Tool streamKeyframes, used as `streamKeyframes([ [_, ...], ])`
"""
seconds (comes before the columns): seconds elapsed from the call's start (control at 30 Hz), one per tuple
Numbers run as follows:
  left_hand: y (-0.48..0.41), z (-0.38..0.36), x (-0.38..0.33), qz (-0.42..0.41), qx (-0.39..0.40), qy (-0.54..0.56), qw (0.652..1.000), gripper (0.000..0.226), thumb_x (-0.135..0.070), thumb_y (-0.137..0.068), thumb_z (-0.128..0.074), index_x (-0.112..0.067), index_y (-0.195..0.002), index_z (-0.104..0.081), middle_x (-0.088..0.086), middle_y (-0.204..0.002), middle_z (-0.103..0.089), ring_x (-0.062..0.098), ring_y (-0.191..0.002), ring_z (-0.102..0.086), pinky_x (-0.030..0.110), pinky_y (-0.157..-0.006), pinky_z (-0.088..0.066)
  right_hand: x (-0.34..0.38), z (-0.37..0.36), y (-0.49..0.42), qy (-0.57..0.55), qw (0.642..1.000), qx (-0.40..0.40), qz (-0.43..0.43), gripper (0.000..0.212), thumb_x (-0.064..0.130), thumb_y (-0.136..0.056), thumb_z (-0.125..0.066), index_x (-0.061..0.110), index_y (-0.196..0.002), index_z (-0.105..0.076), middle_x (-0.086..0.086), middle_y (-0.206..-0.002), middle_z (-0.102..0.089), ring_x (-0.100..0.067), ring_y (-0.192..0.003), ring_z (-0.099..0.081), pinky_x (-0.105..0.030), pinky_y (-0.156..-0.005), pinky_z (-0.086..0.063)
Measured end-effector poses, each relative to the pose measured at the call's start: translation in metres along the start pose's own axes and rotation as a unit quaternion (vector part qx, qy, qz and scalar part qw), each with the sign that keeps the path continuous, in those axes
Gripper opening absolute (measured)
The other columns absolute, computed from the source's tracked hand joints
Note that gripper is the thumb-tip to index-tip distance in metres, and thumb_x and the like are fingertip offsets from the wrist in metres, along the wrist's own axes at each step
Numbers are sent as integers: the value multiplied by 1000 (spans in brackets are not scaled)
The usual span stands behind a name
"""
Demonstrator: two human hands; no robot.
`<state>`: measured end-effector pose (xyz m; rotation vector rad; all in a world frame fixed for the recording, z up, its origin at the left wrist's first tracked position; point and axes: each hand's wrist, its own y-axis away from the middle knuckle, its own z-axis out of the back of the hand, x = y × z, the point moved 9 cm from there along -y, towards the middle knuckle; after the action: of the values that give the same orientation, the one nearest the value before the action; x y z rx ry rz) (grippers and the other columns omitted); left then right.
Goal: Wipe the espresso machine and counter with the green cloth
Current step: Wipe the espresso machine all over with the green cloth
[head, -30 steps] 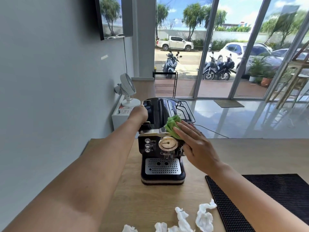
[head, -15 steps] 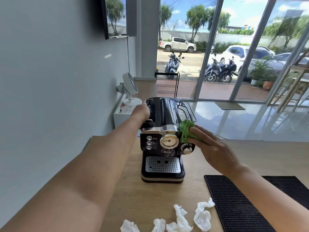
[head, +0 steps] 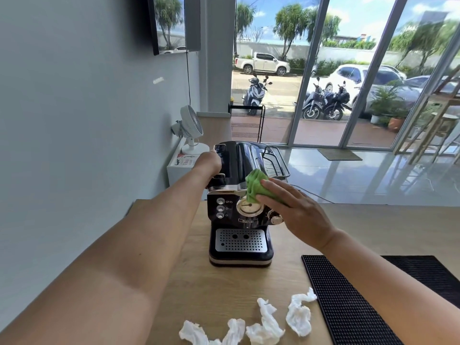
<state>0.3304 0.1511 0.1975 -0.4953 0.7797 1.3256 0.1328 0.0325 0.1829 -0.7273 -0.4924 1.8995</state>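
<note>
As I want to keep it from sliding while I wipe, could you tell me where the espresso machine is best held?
I would grip the machine at its top left edge, coming from the left, where the left hand sits now. The casing there looks smooth, whereas the front carries buttons, a gauge and a knob, and the right hand presses the cloth on the right.

Both my arms are bare along everything that shows. My left forearm (head: pixel 149 232) is smooth, broad near the camera and narrowing to the wrist and my left hand (head: pixel 210 161). My right forearm (head: pixel 373 267) is just as uncovered, ending in my right hand (head: pixel 298 212), its knuckles and fingers (head: pixel 276 189) bare.
</note>
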Motion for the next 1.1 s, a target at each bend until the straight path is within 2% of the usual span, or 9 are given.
streamKeyframes([
  [0.2, -3, -3, 2, -4, 1, 5, 1000, 43, -14, -104, -21, 6, -137, -40, 24, -143, -43, 35, -131, -42, 42, -109, -35, -14, 18, 20, 58, 998, 24, -8, 39, -7, -87, -54, 12, -115, -72, -8, -136, -61, -30, -126, -57, -45, -91, -57],
  [0.3, -8, -5, 4, -10, 1, 4, 1000, 42, -15, -103, -22, 4, -132, -45, 24, -138, -48, 35, -127, -46, 43, -108, -37, -4, 44, -2, 58, 997, -33, -36, 28, 0, -88, -53, 9, -98, -76, -7, -120, -69, -29, -111, -65, -45, -82, -59],
  [0.4, -10, -4, 3, -12, -1, 1, 1000, 42, -15, -103, -22, 4, -131, -47, 23, -137, -50, 36, -126, -48, 43, -107, -39, 33, 49, -38, 35, 997, -70, 5, 30, 3, -89, -54, 11, -111, -73, -7, -128, -66, -27, -117, -61, -40, -100, -51],
  [0.6, -13, -2, 0, -26, -1, -23, 999, 43, -13, -104, -21, 7, -131, -46, 25, -139, -47, 36, -129, -46, 43, -109, -37, 65, -13, -69, 74, 990, 63, 98, 36, 12, -91, -43, 19, -114, -71, -7, -135, -60, -29, -124, -56, -42, -111, -39],
  [0.7, -14, -3, 1, -32, 6, -20, 999, 41, -13, -103, -22, 5, -128, -49, 25, -135, -50, 36, -126, -48, 45, -107, -40, 46, -5, -57, 36, 993, 62, 92, 41, 3, -89, -47, 20, -119, -70, -6, -136, -59, -27, -129, -54, -43, -107, -46],
  [0.8, -17, -5, 1, -41, 12, -41, 998, 34, -10, -101, -30, 3, -128, -47, 23, -133, -52, 33, -123, -50, 39, -104, -42, 13, 7, -33, -26, 998, 45, 29, 50, -8, -77, -69, 19, -119, -71, -6, -136, -59, -26, -124, -58, -43, -87, -59],
  [0.9, -16, -4, 2, -34, 10, -65, 997, 36, -3, -96, -41, 0, -133, -41, 20, -132, -52, 32, -121, -52, 34, -96, -44, 4, 15, -21, -35, 999, 28, 9, 47, -9, -76, -71, 17, -115, -74, -7, -133, -62, -27, -118, -62, -43, -77, -61],
  [1.0, -17, -2, 0, -43, 0, -81, 996, 45, -2, -96, -44, 0, -140, -35, 19, -137, -50, 30, -125, -50, 33, -100, -42, 21, 7, -35, -31, 999, 20, 31, 35, -3, -83, -66, 15, -112, -74, -7, -131, -64, -27, -121, -60, -42, -86, -59],
  [1.1, -22, -6, 0, -42, 12, -45, 998, 38, -7, -101, -29, 3, -135, -42, 22, -137, -49, 34, -127, -49, 38, -105, -41, 28, -9, -47, -54, 998, 23, 27, 38, -3, -85, -66, 18, -116, -72, -6, -138, -59, -27, -132, -52, -43, -98, -52],
])
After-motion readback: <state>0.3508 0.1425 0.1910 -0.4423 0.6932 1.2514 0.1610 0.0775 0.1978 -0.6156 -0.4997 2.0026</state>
